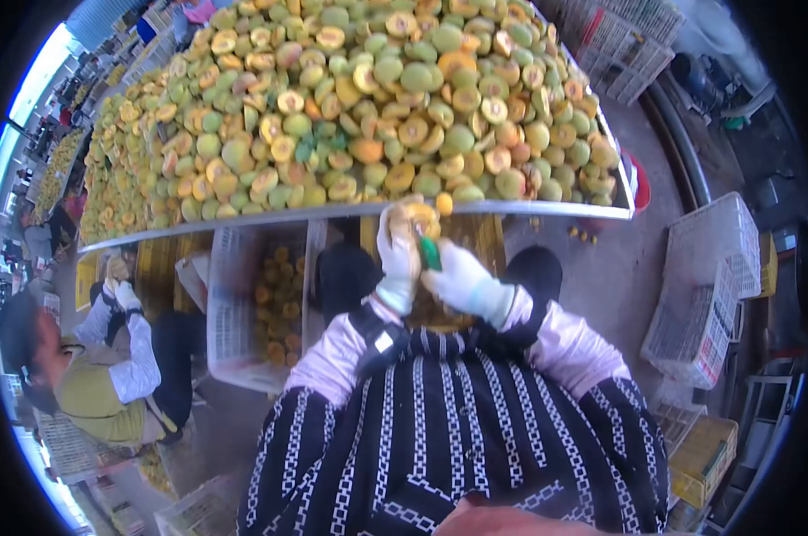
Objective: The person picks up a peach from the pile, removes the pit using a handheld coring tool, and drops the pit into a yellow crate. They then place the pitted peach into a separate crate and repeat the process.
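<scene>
My left hand (398,255), in a white glove, is closed around a cut yellow peach (419,217) just at the table's front edge. My right hand (469,284), also gloved, grips a green-handled tool (430,254). Its working end meets the fruit and is hidden there. A small round orange piece (444,204) shows right beside the held peach. Beyond both hands, a large heap of green and yellow peaches (359,116), many halved with their centres showing, covers the metal-edged table (511,209).
Under the table, a white crate (230,304) with cut fruit stands left of my legs, and a yellow crate (487,246) sits below my hands. Another person (100,375) works at the left. White crates (703,295) stand at the right; fruit bits (582,234) lie on the floor.
</scene>
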Motion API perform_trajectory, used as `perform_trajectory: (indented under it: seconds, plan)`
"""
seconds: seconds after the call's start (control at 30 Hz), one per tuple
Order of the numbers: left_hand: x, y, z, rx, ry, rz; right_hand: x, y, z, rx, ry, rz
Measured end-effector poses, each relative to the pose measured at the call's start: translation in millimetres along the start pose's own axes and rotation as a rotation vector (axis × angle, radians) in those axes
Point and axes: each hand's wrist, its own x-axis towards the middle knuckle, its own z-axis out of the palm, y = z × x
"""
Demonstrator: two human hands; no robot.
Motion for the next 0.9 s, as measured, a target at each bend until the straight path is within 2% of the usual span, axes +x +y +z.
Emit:
perform_trajectory:
  seconds: [0.03,0.1,0.13,0.17,0.2,0.23,0.3,0.4,0.5,0.53,0.63,0.67,0.7,0.77,0.8,0.83,0.9]
  plan:
    - [3,-4,2,-0.056,0.017,-0.021,-3,-7,-2,0.069,-0.038,0.113]
    - [1,-13,0,-0.071,0.097,-0.060,-1,6,-1,0.091,-0.064,0.112]
    - [-5,-21,-9,-0.099,0.094,-0.039,5,24,2,0.138,-0.034,0.003]
    - [-2,-14,9,0.007,0.176,-0.056,6,41,9,0.185,-0.001,-0.104]
    - [-2,-16,6,-0.004,0.159,-0.078,-7,13,-1,0.412,-0.087,0.076]
    - [-2,-18,3,-0.019,0.138,-0.096,-9,14,-6,0.620,-0.182,0.131]
    - [-4,-6,11,0.034,0.113,-0.106,-8,14,-18,0.746,-0.358,0.133]
    - [-5,-1,14,0.097,0.034,-0.135,-8,18,-26,0.870,-0.412,0.214]
    - [-2,-2,18,0.064,0.109,-0.228,-6,17,-26,0.721,-0.395,0.101]
    - [-2,-4,22,0.081,0.168,-0.245,-6,21,-20,0.658,-0.299,0.141]
    - [-4,-6,20,0.196,0.194,-0.291,-8,21,-14,0.569,-0.170,0.183]
    - [-3,-14,11,0.148,0.160,-0.297,-6,26,-11,0.409,-0.120,0.155]
    - [-3,-21,3,0.150,0.162,-0.302,-4,34,-5,0.413,-0.120,0.159]
    - [-2,-25,-5,-0.109,0.216,-0.461,2,39,9,-0.233,0.201,-0.260]
    - [-7,-20,-7,-0.212,0.101,-0.581,-4,22,13,-0.334,0.124,-0.238]
    - [-9,-15,-7,-0.120,0.211,-0.667,-2,29,20,-0.329,0.130,-0.285]
    - [2,-31,-21,-0.197,0.234,-0.535,2,29,15,0.274,0.043,-0.112]
